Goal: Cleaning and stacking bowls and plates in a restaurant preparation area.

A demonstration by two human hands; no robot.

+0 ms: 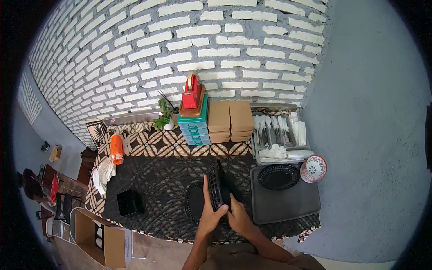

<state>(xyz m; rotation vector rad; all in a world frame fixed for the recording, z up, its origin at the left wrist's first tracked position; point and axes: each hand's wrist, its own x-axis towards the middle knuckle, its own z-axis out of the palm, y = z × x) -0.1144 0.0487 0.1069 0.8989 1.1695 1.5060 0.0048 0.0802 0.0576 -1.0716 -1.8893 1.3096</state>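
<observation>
Head view: the left hand (pixel 211 218), one finger stretched upward, and the right hand (pixel 239 218), curled at the near end, pinch an upright black basket (pixel 217 186) above the table (pixel 157 193), toward its front edge; a black oval basket (pixel 192 204) lies just left.

Held basket (pixel 215 182): lower end hidden by left hand (pixel 210 219) and right hand (pixel 238 218); one or a stack, unclear.
Table basket (pixel 193 203): 3 o'clock side covered.
Bin (pixel 129 202), 8 o'clock: inside too dark.
Carton (pixel 115 247), 7 o'clock: contents too small to tell.
Person (pixel 32 181), 9 o'clock: tiny, indistinct.
Wall (pixel 193 31), 12 o'clock: cut by top edge.
</observation>
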